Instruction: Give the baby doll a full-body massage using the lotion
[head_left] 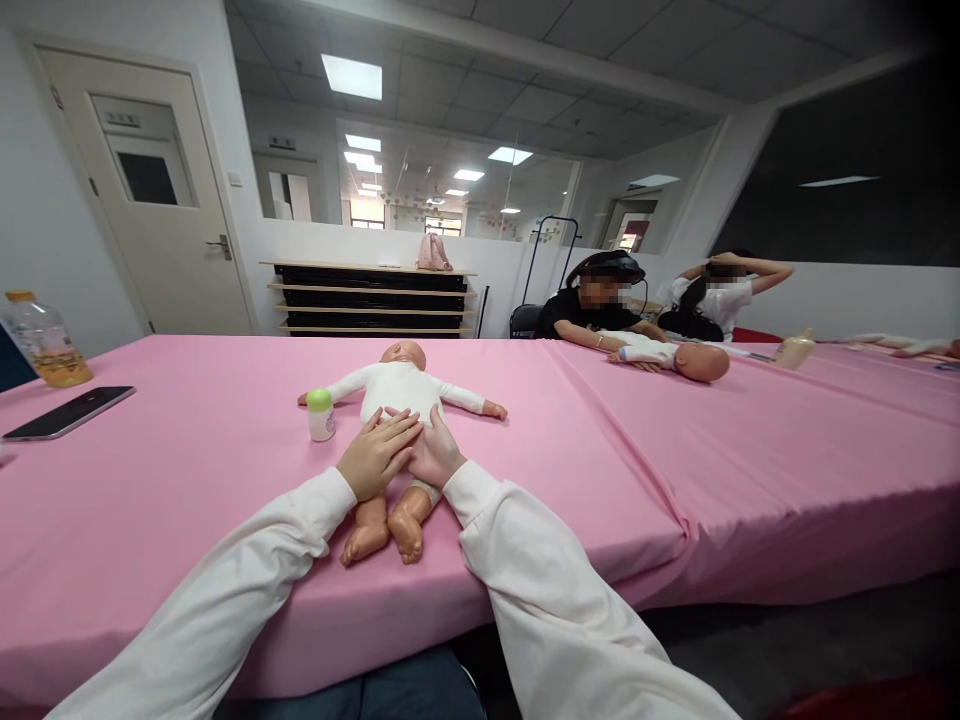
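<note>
At the far left a bottle with an orange cap stands on the pink cloth, amber liquid in its lower part, and a dark-screened phone lies just in front of it. Further right, a small white jar with a green lid stands beside the baby doll, in front of one outstretched arm.

The doll lies on its back between the reach of both white sleeves, head pointing away from the person, bare feet towards the near edge of the table. Its white-clad chest is beyond the hands, its bent legs on the near side. The left hand rests over the doll's lower belly—flat, palm down, fingers stretched out and close together. The right hand meets it there from the other side, thumb raised apart; its fingers run under the left hand, so whether they grip anything I cannot tell. The doll's other arm reaches out to the right, well clear of both hands.

Across the table on the right, a co-worker in black leans over a second doll, and a beige bottle stands beyond it.
</note>
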